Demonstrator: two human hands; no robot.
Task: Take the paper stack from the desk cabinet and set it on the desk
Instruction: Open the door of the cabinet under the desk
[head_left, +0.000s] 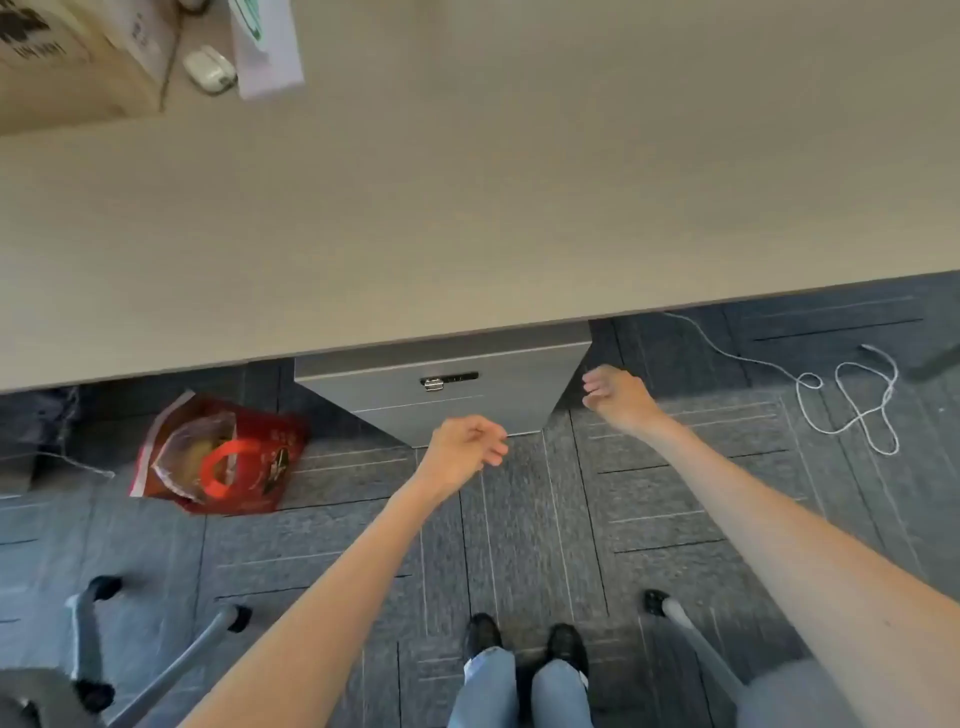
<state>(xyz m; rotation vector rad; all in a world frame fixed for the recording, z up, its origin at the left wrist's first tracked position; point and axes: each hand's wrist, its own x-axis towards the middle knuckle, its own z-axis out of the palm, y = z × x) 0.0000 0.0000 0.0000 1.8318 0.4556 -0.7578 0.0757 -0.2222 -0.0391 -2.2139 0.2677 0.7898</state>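
Looking down from the left edge across: chair (88, 670), grey legs and black castors, seat cut off at the corner. Box (78, 57), cardboard, on the desk's far left, cropped by the frame; its print is upside down and unreadable. Mouse (209, 70), white, just beside the box, its cord running off the top. White carton (265, 47), blurred, top cut off. Bag (221, 457), red with a clear window and orange ring handle, lying on the carpet (519, 545) under the desk edge; contents hard to make out. Desk (467, 182), pale top, bare through the middle and right.

My left hand (467, 452), empty, fingers loosely curled with gaps between them, hovers in front of the cabinet's lower edge; whether it touches the front I cannot tell. Cabinet (441, 389), grey, tucked under the desk, drawers closed, small lock (434, 384) on the top one; its upper part is hidden by the desktop. The paper stack is nowhere visible; the closed front hides whatever is inside. My shoes (524, 644) and jeans sit at the bottom centre. My right hand (615, 395), empty, fingers slack and parted, hangs beside the cabinet's right corner, clear of it. Cord (852, 405), white, looped on the carpet at the right. Second chair leg (691, 634), mostly cut off.
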